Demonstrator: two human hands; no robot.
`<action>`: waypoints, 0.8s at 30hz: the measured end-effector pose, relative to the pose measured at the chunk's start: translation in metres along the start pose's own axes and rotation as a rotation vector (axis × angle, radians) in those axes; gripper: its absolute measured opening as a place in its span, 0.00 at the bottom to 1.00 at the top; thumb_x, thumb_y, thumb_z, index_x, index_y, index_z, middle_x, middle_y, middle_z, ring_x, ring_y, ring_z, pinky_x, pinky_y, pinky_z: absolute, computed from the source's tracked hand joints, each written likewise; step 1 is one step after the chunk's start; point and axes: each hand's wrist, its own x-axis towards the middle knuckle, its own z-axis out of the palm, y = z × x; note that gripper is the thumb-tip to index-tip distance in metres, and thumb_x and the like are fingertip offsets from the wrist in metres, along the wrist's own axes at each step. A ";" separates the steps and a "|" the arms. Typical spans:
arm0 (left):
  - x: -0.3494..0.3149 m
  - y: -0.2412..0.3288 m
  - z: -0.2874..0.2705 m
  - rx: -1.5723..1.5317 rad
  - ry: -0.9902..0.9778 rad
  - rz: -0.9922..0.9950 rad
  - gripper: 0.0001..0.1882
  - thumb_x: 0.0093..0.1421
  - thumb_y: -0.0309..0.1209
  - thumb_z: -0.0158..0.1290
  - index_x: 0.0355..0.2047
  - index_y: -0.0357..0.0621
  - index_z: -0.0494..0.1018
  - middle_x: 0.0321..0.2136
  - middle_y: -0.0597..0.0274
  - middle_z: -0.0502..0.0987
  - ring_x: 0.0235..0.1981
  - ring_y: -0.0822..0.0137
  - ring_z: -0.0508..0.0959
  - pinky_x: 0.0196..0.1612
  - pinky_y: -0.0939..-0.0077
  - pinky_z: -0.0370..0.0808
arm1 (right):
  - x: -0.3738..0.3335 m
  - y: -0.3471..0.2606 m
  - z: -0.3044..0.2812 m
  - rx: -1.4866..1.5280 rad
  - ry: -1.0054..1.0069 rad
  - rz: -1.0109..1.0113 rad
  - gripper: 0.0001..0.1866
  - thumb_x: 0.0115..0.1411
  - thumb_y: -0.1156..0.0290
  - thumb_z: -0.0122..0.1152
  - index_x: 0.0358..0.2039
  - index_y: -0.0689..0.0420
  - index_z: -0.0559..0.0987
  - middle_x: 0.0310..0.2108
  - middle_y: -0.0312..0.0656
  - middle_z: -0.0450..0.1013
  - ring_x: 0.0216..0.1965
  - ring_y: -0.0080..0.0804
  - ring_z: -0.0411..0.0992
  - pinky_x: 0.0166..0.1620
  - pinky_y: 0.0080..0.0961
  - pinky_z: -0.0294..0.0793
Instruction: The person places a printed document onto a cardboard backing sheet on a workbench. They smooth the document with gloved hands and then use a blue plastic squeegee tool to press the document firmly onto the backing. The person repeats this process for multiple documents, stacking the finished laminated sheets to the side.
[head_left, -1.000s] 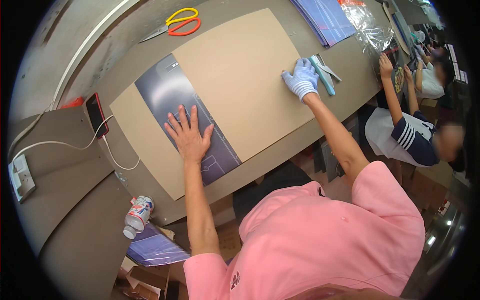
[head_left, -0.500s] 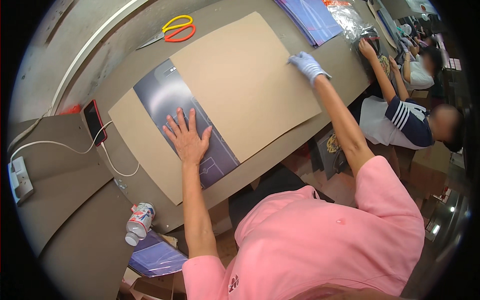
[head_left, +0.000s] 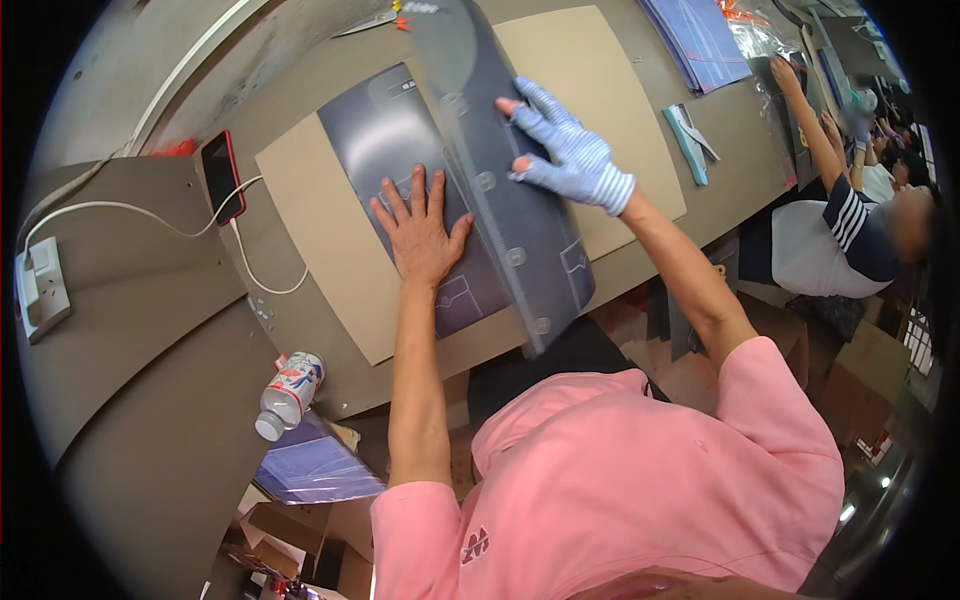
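The fingers of the bare left hand [head_left: 425, 243] are spread flat, grasping nothing, with the palm down on a dark printed panel [head_left: 372, 130] that shows pale outlines. The fingers of the right hand [head_left: 582, 162], in a blue-and-white striped glove that leaves the thumb tip and a fingertip bare, bend against the face of a dark flap [head_left: 520, 225]; whether they pinch it or only press it, I cannot tell. The flap stands tilted just right of the panel, a row of pale round marks along it, its far end blurred. A tan sheet [head_left: 312, 200] shows left of the panel, and more tan board [head_left: 635, 165] lies to the right, partly behind the flap and glove.

Around them is the brownish table [head_left: 735, 150]. Right of the tan board lies a light blue stapler [head_left: 688, 145], with a stack of bluish-purple sheets [head_left: 695, 42] at the far right. Scissors [head_left: 368, 24] show partly at the far edge, beyond the panel. To the left lies a red-edged phone [head_left: 222, 178] with a white cable [head_left: 250, 275]; nearer, a bottle [head_left: 293, 388] lies on its side. Well to the right sits a co-worker [head_left: 825, 245] in a striped sleeve.
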 end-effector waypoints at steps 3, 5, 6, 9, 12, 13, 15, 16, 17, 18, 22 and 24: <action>-0.003 -0.001 -0.003 0.002 -0.064 0.002 0.38 0.54 0.55 0.49 0.62 0.53 0.58 0.66 0.61 0.51 0.66 0.38 0.42 0.64 0.38 0.33 | 0.005 -0.005 0.029 -0.290 0.010 -0.033 0.35 0.51 0.42 0.59 0.59 0.37 0.66 0.64 0.50 0.50 0.66 0.55 0.46 0.64 0.50 0.48; -0.002 0.000 -0.003 -0.078 -0.004 -0.007 0.36 0.54 0.49 0.49 0.61 0.48 0.60 0.65 0.62 0.52 0.66 0.40 0.43 0.64 0.38 0.35 | 0.005 0.001 0.036 -0.378 -0.014 -0.015 0.34 0.51 0.42 0.59 0.58 0.37 0.67 0.64 0.49 0.50 0.66 0.55 0.45 0.64 0.51 0.47; -0.002 0.000 -0.002 -0.117 0.026 -0.017 0.34 0.55 0.46 0.49 0.60 0.45 0.60 0.65 0.62 0.52 0.66 0.41 0.44 0.64 0.39 0.36 | 0.006 0.004 0.038 -0.421 -0.029 -0.010 0.34 0.50 0.43 0.60 0.58 0.38 0.68 0.64 0.48 0.50 0.66 0.55 0.44 0.65 0.52 0.46; -0.003 -0.001 0.000 -0.135 0.058 -0.027 0.34 0.55 0.43 0.50 0.61 0.48 0.59 0.65 0.64 0.53 0.66 0.43 0.44 0.65 0.40 0.36 | 0.002 0.017 0.040 -0.471 -0.040 -0.012 0.34 0.50 0.44 0.61 0.57 0.38 0.69 0.65 0.46 0.50 0.66 0.54 0.44 0.65 0.53 0.46; -0.004 -0.002 0.003 -0.191 0.106 -0.023 0.32 0.58 0.41 0.48 0.63 0.52 0.56 0.65 0.67 0.52 0.66 0.44 0.44 0.65 0.39 0.35 | 0.000 0.026 0.044 -0.499 -0.059 -0.039 0.33 0.49 0.45 0.62 0.56 0.39 0.70 0.64 0.45 0.51 0.66 0.54 0.45 0.64 0.54 0.45; -0.004 -0.002 0.004 -0.202 0.132 -0.016 0.31 0.59 0.40 0.47 0.63 0.54 0.57 0.65 0.68 0.53 0.67 0.44 0.44 0.65 0.39 0.35 | -0.001 0.028 0.044 -0.498 -0.060 -0.047 0.33 0.49 0.45 0.62 0.55 0.39 0.71 0.64 0.45 0.51 0.66 0.54 0.45 0.64 0.54 0.45; -0.006 0.000 0.002 -0.183 0.104 0.036 0.30 0.60 0.42 0.47 0.63 0.57 0.57 0.65 0.72 0.53 0.67 0.45 0.44 0.63 0.35 0.33 | -0.002 0.032 0.045 -0.510 -0.058 -0.048 0.33 0.49 0.44 0.62 0.55 0.39 0.71 0.64 0.45 0.51 0.66 0.54 0.45 0.65 0.54 0.45; -0.006 0.000 0.000 -0.173 0.089 0.062 0.30 0.60 0.42 0.46 0.63 0.58 0.57 0.65 0.74 0.53 0.67 0.45 0.44 0.63 0.33 0.32 | -0.002 0.032 0.046 -0.514 -0.058 -0.048 0.33 0.49 0.44 0.62 0.55 0.40 0.71 0.64 0.45 0.52 0.66 0.54 0.45 0.65 0.54 0.45; -0.006 0.000 0.000 -0.153 0.066 0.074 0.30 0.60 0.43 0.46 0.63 0.60 0.57 0.65 0.75 0.52 0.67 0.45 0.44 0.62 0.32 0.32 | -0.001 0.033 0.047 -0.524 -0.055 -0.053 0.33 0.49 0.44 0.61 0.55 0.40 0.71 0.64 0.45 0.52 0.66 0.54 0.45 0.64 0.55 0.45; -0.005 0.001 0.000 -0.133 0.043 0.085 0.30 0.60 0.44 0.46 0.63 0.61 0.57 0.65 0.77 0.52 0.67 0.45 0.44 0.61 0.30 0.31 | 0.000 0.033 0.048 -0.534 -0.052 -0.058 0.32 0.49 0.44 0.61 0.55 0.40 0.71 0.63 0.45 0.53 0.65 0.54 0.46 0.64 0.55 0.45; -0.003 0.003 -0.002 -0.097 -0.020 0.065 0.30 0.59 0.46 0.47 0.62 0.62 0.59 0.65 0.79 0.53 0.67 0.46 0.44 0.60 0.27 0.31 | 0.005 0.026 0.050 -0.600 -0.052 -0.042 0.30 0.51 0.45 0.60 0.54 0.42 0.71 0.62 0.45 0.56 0.64 0.52 0.48 0.63 0.56 0.45; -0.001 0.004 -0.003 -0.093 -0.009 0.049 0.30 0.59 0.47 0.48 0.62 0.62 0.59 0.65 0.79 0.54 0.67 0.47 0.44 0.60 0.27 0.31 | 0.016 0.029 0.059 -0.579 0.003 -0.043 0.29 0.52 0.47 0.59 0.53 0.43 0.71 0.61 0.45 0.57 0.64 0.52 0.50 0.63 0.57 0.44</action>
